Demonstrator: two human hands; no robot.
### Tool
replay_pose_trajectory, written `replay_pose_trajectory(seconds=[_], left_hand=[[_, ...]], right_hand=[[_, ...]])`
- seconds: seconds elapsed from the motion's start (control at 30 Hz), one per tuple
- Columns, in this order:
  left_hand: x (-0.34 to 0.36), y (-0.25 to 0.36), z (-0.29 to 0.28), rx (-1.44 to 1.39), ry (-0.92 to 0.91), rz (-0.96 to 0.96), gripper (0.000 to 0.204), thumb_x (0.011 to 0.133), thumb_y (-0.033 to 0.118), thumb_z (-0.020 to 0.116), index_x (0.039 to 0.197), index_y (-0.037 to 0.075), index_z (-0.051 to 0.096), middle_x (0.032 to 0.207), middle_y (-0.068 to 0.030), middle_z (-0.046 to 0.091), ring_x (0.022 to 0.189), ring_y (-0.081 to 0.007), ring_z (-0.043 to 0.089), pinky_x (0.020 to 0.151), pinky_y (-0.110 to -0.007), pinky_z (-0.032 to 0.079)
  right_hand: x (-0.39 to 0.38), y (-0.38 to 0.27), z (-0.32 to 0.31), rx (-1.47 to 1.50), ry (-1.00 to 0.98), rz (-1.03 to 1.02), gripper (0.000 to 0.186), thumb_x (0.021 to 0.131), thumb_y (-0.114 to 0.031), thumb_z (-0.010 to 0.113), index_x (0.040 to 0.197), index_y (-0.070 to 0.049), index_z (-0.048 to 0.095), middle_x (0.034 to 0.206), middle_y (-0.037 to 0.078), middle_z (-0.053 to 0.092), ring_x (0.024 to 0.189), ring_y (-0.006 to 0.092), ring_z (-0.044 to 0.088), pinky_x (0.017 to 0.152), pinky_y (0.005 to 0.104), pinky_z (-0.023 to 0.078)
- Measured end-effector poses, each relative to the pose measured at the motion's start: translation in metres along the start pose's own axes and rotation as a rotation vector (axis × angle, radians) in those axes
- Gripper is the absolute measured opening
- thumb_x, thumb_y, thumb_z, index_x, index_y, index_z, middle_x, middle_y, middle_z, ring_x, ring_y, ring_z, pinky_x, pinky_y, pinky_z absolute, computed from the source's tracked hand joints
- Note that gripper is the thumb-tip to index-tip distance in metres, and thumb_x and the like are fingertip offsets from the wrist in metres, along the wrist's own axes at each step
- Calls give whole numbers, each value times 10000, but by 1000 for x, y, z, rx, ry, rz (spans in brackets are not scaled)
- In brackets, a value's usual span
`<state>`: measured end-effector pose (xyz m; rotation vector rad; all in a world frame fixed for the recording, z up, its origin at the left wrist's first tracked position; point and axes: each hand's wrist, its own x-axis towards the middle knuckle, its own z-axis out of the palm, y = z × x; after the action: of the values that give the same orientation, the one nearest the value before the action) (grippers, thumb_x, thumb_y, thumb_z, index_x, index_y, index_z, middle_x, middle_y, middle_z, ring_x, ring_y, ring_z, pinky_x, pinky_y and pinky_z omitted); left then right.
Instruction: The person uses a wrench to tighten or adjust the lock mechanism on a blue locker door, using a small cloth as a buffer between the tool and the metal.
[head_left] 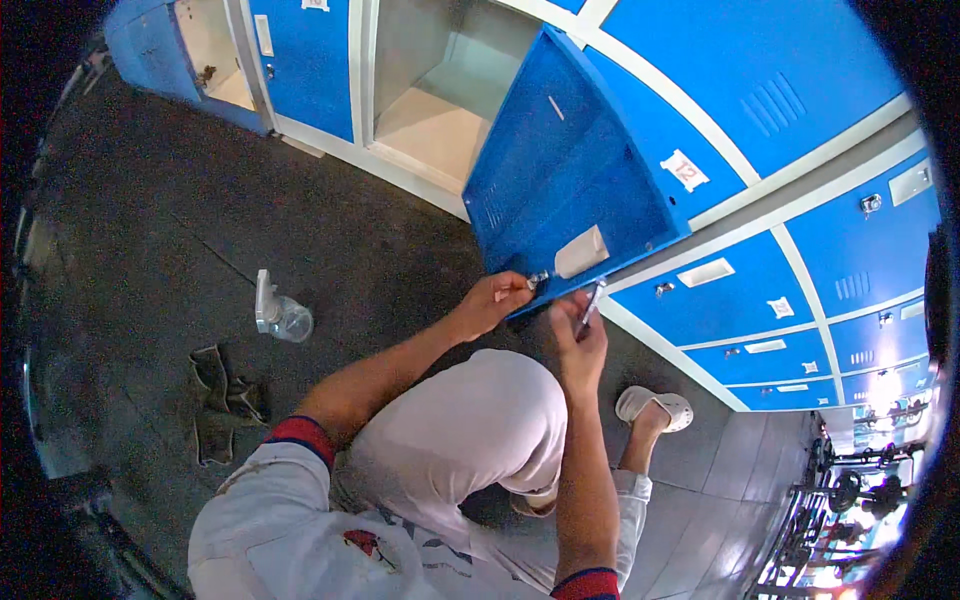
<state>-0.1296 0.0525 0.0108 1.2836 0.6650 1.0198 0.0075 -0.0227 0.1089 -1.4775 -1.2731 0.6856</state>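
Note:
A blue locker door [560, 170] stands swung out from its compartment, its inner side facing me. At its lower edge is a small metal lock [539, 279], beside the pale handle recess [582, 252]. My left hand [497, 304] is closed at this lock, its thumb and finger pinched together on the inner side. On the outer side of the same edge, my right hand [580, 340] is closed around a slim, pale, shiny tool [592, 304]. The tool points up close to the door's edge; its exact kind is unclear.
The compartment [440, 110] behind the door is open. More blue lockers [712, 285] line the right. On the dark floor at left are a clear spray bottle [288, 318] and a dark crumpled cloth item [225, 395]. My foot wears a pale clog [655, 408]; weights [850, 490] stand far right.

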Motion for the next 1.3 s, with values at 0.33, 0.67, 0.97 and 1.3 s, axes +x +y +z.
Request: replay_pose_trajectory(seconds=[0.33, 0.67, 0.97, 1.3], left_hand=[[-108, 27, -44, 444, 125, -51, 239, 856, 239, 563, 973, 31, 572, 878, -104, 600, 790, -198, 567, 737, -331, 472], [-375, 70, -209, 1389, 1053, -620, 413, 822, 437, 546, 921, 36, 540, 822, -157, 563, 796, -338, 575, 681, -409, 485], [-418, 5, -280, 1339, 375, -835, 304, 718, 302, 641, 883, 53, 582, 831, -133, 583, 734, -291, 573, 669, -410, 461], [-189, 55, -76, 402, 408, -300, 318, 887, 358, 513, 867, 42, 544, 767, 21, 476, 749, -94, 427, 701, -258, 373]], right_hand=[[-80, 56, -101, -178, 84, 358, 316, 862, -221, 541, 1122, -43, 563, 995, 81, 608, 896, 152, 544, 779, 273, 424], [-91, 85, -107, 61, 86, 276, 362, 878, -256, 528, 1159, -28, 528, 787, -17, 486, 564, 35, 379, 472, 173, 292], [-102, -6, -90, 113, 132, 309, 304, 886, -187, 531, 1151, -41, 507, 665, -40, 431, 467, 17, 346, 382, 170, 255], [-84, -26, -88, 49, -45, 234, 210, 871, -114, 525, 1067, -38, 528, 678, -48, 447, 547, 32, 387, 470, 182, 312]])
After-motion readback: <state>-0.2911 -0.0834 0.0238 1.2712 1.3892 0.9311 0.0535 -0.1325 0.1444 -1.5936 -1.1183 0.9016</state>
